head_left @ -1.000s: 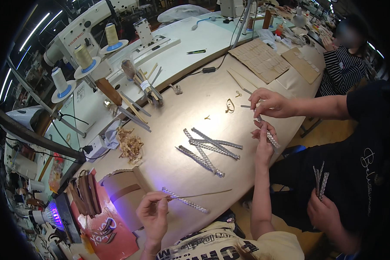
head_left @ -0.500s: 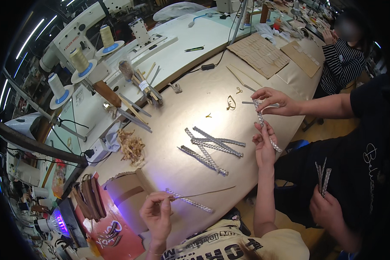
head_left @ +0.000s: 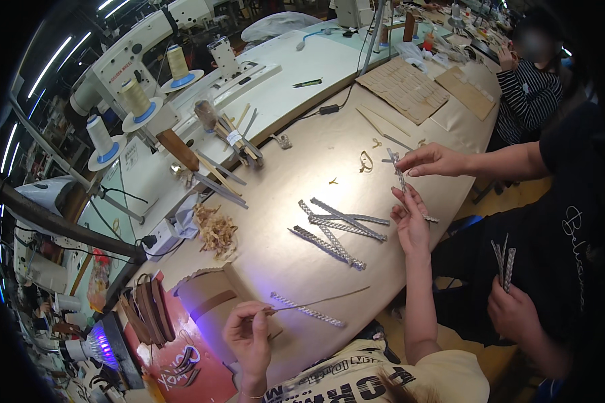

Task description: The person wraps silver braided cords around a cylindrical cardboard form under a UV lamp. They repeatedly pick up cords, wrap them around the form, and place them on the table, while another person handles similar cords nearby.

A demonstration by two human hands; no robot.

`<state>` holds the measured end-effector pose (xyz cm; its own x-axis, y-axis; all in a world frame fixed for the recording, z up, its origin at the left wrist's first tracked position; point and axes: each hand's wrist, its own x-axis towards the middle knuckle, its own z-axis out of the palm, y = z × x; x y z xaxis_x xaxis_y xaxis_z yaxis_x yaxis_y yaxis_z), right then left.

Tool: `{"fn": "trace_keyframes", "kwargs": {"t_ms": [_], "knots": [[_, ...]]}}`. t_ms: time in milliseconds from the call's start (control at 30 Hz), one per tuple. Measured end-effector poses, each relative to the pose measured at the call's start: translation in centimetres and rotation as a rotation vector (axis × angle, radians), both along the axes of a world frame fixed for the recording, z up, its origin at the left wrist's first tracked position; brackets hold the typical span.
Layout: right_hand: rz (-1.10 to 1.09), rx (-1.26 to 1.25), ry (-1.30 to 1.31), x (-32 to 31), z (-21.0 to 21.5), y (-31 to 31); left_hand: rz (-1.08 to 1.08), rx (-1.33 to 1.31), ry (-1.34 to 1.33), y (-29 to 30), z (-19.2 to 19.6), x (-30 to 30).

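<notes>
Left to right. Left hand (head_left: 247, 332): grip pinched thumb to finger on 1 end of a thin cord (head_left: 323, 299); free end ran out rightward over the desk (head_left: 376, 282). Risk, my read: with just 1 end held, the tail could snag on the lone braid (head_left: 319, 315) lying below its line, or slip out if the pinch eased.

Middle: braid pile (head_left: 328, 231), crossed and overlapping. Lifting 1 could drag others.

Right hand (head_left: 411, 221): grip closed loosely on the held braid (head_left: 400, 178), raised near the desk's right edge, top end poking up past the fingers, other end out to the right. Co-worker's upper hand (head_left: 440, 161) sat right by the top end; couldn't tell if it touched. 2 people pulling at once could skew the plait; a loose hold could drop it off the edge.

Far right: co-worker's lower hand (head_left: 514, 312) gripped a few more strips (head_left: 508, 265).

Looks: cord thin, brownish, nearly straight. Lone braid flat, pale grey, even plait. Held braid silvery grey, narrow, bent at the fingers, short grey piece sticking out sideways up top.
</notes>
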<state>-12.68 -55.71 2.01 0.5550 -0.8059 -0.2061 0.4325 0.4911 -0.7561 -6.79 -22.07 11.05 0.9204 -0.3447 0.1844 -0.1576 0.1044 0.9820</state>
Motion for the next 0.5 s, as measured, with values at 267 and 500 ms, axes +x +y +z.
{"fn": "trace_keyframes", "kwargs": {"t_ms": [267, 500], "knots": [[0.004, 0.012, 0.036, 3.9, 0.7, 1.0, 0.091, -0.004, -0.030, 2.1, -0.1, -0.1], [0.184, 0.030, -0.057, 8.3, -1.2, -0.1, 0.163, -0.053, -0.004, 4.2, -0.1, -0.1]]}}
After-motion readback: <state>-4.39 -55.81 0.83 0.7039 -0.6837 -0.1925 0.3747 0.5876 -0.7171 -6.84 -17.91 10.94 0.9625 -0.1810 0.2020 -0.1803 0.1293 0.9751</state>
